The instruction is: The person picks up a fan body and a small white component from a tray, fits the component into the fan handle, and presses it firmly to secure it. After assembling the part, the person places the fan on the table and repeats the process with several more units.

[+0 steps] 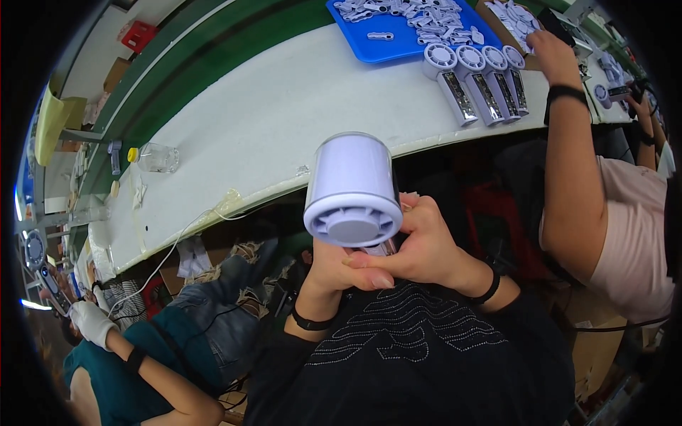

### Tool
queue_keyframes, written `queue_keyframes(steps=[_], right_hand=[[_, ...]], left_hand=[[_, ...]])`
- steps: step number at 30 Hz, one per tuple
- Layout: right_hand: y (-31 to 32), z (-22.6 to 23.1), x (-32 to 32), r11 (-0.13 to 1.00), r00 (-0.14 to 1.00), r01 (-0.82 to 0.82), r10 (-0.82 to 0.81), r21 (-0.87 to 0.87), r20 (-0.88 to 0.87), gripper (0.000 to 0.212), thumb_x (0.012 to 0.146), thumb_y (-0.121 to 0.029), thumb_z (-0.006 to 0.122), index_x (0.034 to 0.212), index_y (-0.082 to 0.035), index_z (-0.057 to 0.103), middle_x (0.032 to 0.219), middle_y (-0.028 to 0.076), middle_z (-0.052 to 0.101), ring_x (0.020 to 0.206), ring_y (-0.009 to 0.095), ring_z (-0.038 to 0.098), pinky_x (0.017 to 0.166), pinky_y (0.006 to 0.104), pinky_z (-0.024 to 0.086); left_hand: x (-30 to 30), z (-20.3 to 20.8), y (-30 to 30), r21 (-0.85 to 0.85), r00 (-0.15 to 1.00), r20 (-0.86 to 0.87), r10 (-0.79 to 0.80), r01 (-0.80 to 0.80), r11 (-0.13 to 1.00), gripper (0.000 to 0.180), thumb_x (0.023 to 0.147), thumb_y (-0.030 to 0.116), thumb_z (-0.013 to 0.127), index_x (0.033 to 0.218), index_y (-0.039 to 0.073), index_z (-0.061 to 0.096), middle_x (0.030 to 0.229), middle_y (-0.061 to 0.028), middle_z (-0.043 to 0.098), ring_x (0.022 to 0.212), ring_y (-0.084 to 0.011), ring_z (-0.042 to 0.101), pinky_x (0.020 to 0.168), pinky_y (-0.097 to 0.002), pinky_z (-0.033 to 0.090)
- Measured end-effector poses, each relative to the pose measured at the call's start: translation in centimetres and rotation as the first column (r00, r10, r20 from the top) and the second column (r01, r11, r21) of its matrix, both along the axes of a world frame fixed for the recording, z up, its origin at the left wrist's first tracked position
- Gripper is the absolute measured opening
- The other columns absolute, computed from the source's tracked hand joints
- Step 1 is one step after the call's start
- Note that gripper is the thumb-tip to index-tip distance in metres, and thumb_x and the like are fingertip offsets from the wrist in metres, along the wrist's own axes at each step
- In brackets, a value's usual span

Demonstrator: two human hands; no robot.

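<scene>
A pale lavender handheld fan [353, 170] is held up in front of my chest, its round vented end facing me. My left hand [330, 266] and my right hand [430, 245] are both closed round its handle below the head, fingers overlapping. The handle is mostly hidden by my fingers and the fan's wide head. Beyond it, at the right part of the white table [249, 121], several similar handheld fans [471, 85] lie side by side, inner parts showing along their handles.
At the back, a blue tray [369, 51] carries many small pale plastic parts. Farther left lies a clear bottle [158, 157] with a yellow cap; a white cable [177, 238] hangs over the table edge. Co-workers sit on both sides; the left one's gloved hand [91, 323] holds another fan [44, 266].
</scene>
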State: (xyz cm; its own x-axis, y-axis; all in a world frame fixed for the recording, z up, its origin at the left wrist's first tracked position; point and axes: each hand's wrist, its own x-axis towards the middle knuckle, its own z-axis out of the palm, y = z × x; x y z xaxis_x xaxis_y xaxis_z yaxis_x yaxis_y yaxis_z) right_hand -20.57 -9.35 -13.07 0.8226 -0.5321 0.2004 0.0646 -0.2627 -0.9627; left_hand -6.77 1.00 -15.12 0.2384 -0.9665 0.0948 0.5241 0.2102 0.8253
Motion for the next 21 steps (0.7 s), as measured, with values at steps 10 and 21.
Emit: queue_keyframes(steps=[10,21], right_hand=[[-0.6,1.4,0.1,0.99,0.975,0.034,-0.003,0.137,-0.223,0.041,0.082,-0.033,0.093,0.093,0.003,0.08,0.079,0.013,0.077,0.073,0.021,0.076,0.068,0.0312,0.058],[-1.0,2.2,0.3,0.998,0.95,-0.064,0.059,-0.006,-0.307,0.038,0.088,-0.03,0.09,0.097,0.005,0.078,0.075,0.009,0.074,0.068,0.014,0.071,0.064,0.0284,0.055]], left_hand=[[1.7,0.8,-1.2,0.08,0.988,-0.077,-0.136,0.142,0.987,0.105,0.077,0.061,0.092,0.143,-0.013,0.058,0.137,-0.0317,0.066,0.134,-0.0398,0.064,0.111,-0.0534,0.055],[3.0,-0.3,-1.4,0.224,0.988,0.152,0.015,-0.05,0.973,0.08,0.086,0.053,0.085,0.124,-0.014,0.069,0.12,-0.0262,0.074,0.112,-0.0362,0.074,0.101,-0.0468,0.06]])
